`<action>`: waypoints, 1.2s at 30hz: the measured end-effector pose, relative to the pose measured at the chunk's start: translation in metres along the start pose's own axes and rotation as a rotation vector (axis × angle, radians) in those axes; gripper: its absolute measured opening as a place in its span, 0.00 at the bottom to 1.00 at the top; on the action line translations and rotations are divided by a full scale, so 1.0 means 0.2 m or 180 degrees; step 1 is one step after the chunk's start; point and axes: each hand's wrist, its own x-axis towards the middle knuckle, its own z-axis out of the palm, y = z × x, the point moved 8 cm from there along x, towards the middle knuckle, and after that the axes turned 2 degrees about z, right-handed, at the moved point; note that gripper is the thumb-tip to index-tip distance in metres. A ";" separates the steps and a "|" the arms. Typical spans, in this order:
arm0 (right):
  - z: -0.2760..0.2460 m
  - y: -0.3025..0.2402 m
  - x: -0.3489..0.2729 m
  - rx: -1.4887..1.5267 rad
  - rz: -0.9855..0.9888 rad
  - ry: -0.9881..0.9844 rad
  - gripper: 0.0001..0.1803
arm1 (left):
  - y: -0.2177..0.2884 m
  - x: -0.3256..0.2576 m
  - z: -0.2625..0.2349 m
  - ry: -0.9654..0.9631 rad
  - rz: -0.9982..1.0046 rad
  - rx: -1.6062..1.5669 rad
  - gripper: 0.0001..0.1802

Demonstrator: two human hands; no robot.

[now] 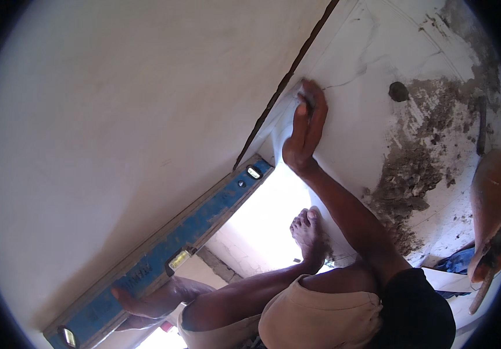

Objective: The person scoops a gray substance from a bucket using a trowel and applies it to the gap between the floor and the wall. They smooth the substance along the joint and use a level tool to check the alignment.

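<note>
One blue spirit level (157, 256) was clasped in the left hand (160, 298), veined white tile (349, 134) touched by the unclenched right hand (306, 131).

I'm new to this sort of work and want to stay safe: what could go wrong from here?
The blue level might swing or slip, since the left hand grips it towards one end only.

If it dropped, it could strike the bare foot, which has no shoe to protect it.

The right hand lies against the white marbled surface close to the dark gap, so fingers might get pinched if anything shifted there.
</note>
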 end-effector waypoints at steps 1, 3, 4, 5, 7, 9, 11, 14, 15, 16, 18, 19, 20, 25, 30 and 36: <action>0.00 0.00 0.03 -0.0064 -0.0019 0.0218 0.25 | 0.00 0.00 0.01 -0.0019 0.0013 0.0014 0.35; 0.01 -0.02 0.07 -0.0305 -0.0252 0.0363 0.26 | 0.00 0.01 0.03 -0.0047 0.0027 0.0031 0.35; 0.02 -0.02 0.08 -0.0428 -0.0368 0.0431 0.26 | 0.00 0.01 0.04 -0.0068 0.0032 0.0036 0.35; 0.02 -0.04 0.09 -0.0457 -0.0546 0.0532 0.25 | -0.01 0.01 0.05 -0.0091 0.0048 0.0035 0.35; 0.01 -0.05 0.09 -0.0680 -0.0806 0.0596 0.23 | -0.02 0.01 0.07 -0.0129 0.0075 0.0043 0.35; 0.02 -0.08 0.11 -0.0758 -0.1072 0.0650 0.21 | -0.01 0.01 0.07 -0.0136 0.0097 0.0065 0.35; 0.04 -0.11 0.15 -0.0703 -0.1348 0.0728 0.19 | 0.00 0.01 0.07 -0.0138 0.0108 0.0076 0.35; 0.10 -0.08 0.23 -0.0302 -0.1343 0.0818 0.21 | 0.00 0.02 0.08 -0.0137 0.0113 0.0071 0.35; 0.10 -0.07 0.23 -0.0335 -0.1447 0.0826 0.23 | 0.00 0.02 0.08 -0.0137 0.0113 0.0067 0.35; 0.10 -0.06 0.22 -0.0369 -0.1552 0.0833 0.24 | 0.00 0.02 0.09 -0.0138 0.0111 0.0063 0.35; 0.09 -0.06 0.21 -0.0356 -0.1557 0.0825 0.26 | 0.00 0.02 0.09 -0.0127 0.0110 0.0075 0.35; 0.08 -0.06 0.21 -0.0314 -0.1460 0.0820 0.27 | 0.00 0.02 0.09 -0.0122 0.0109 0.0080 0.35; 0.07 -0.06 0.21 -0.0276 -0.1365 0.0822 0.28 | 0.00 0.02 0.09 -0.0122 0.0107 0.0079 0.35; 0.11 -0.06 0.21 -0.0321 -0.1353 0.0777 0.29 | 0.01 0.02 0.09 -0.0112 0.0101 0.0078 0.35; 0.12 -0.04 0.19 -0.0145 -0.1284 0.0843 0.31 | 0.00 0.02 0.09 -0.0096 0.0089 0.0091 0.35; 0.11 -0.07 0.18 -0.0398 -0.1323 0.0759 0.32 | 0.01 0.02 0.09 -0.0079 0.0092 0.0090 0.35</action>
